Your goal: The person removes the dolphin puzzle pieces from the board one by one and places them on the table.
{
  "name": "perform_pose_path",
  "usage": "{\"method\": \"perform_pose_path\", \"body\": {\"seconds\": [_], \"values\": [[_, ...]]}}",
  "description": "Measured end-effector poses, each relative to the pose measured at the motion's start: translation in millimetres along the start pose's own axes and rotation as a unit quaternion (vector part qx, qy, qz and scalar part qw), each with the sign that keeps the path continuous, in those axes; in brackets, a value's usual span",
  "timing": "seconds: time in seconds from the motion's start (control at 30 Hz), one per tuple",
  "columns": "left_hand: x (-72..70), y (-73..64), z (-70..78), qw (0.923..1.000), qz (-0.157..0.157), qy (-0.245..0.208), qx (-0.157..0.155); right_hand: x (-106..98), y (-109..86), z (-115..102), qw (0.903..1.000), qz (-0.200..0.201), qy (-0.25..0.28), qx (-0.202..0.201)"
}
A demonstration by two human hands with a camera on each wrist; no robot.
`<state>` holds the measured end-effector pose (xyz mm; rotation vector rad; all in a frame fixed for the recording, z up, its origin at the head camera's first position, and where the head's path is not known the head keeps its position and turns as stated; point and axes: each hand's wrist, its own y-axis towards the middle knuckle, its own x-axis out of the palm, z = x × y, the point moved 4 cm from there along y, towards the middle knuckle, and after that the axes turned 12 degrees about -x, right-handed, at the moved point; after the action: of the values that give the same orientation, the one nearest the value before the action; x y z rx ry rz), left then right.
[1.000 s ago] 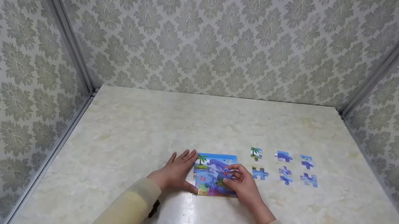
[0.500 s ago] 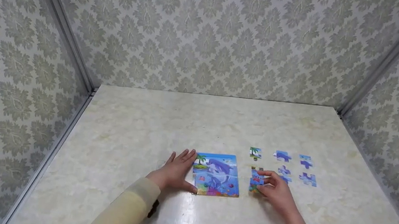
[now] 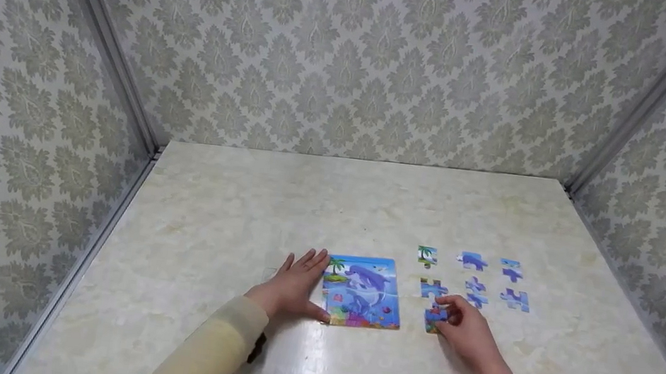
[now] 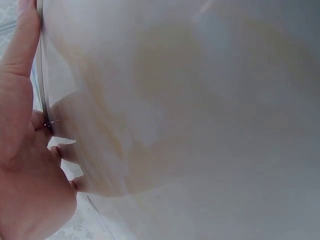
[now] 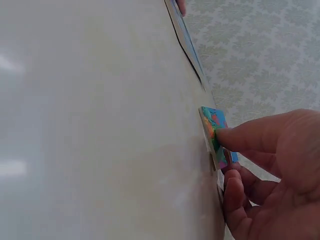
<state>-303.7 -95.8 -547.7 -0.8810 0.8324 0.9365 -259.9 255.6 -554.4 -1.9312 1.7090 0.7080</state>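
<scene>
A square dolphin puzzle board [image 3: 367,296] lies flat on the table, with a palm tree and sea floor in its picture. Along its left edge rests my left hand [image 3: 293,287], fingers spread, thumb at the near corner. To the right of the board, my right hand [image 3: 469,334] pinches a puzzle piece [image 3: 433,319] between thumb and fingers. In the right wrist view this piece [image 5: 214,120] shows blue, orange and green, low at the table surface; whether it touches the table I cannot tell. The left wrist view shows the left hand [image 4: 35,165] against the board's thin edge.
Several loose pieces lie in two rows at the right: a palm tree piece [image 3: 426,255], a dolphin piece [image 3: 473,261] and a blue-purple piece [image 3: 515,299] among them. Another piece [image 3: 432,288] lies just beyond the held one. Patterned walls [image 3: 348,62] enclose the table [image 3: 242,201].
My right hand has moved right with the puzzle piece, from over the board to beside it, then slightly nearer me. The left hand and the board have stayed put.
</scene>
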Motion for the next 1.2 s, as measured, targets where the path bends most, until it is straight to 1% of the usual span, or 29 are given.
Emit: {"method": "perform_pose_path", "body": {"seconds": [0.17,0.27,0.47,0.63,0.73,0.9,1.03,1.2], "values": [[1.1,1.2,-0.2,1.0,0.0,0.006,-0.002,0.2,-0.6,-0.1,0.9995,-0.006,-0.031,-0.002],[1.5,1.5,-0.2,1.0,0.0,0.005,0.001,-0.8,0.3,0.0,0.9995,-0.009,-0.029,0.002],[0.8,-0.3,0.5,1.0,-0.001,0.004,0.002,-4.0,2.4,-5.6,1.0,0.001,0.001,-0.001],[0.9,-0.9,0.9,0.9999,-0.001,0.01,0.003,-1.3,6.2,-20.5,0.9987,0.016,0.047,-0.015],[1.1,-0.7,0.9,0.9999,0.0,0.013,0.004,4.7,10.6,-32.2,0.9967,0.02,0.073,-0.031],[1.3,0.0,0.9,0.9999,0.002,0.01,0.003,19.8,17.2,-49.1,0.993,0.013,0.107,-0.049],[0.7,0.0,0.9,1.0,0.002,0.007,0.002,33.8,21.8,-59.4,0.9904,-0.001,0.124,-0.061],[-0.8,-0.4,1.3,1.0,0.003,0.004,0.005,51.1,25.9,-68.6,0.9858,-0.031,0.144,-0.082]]}}
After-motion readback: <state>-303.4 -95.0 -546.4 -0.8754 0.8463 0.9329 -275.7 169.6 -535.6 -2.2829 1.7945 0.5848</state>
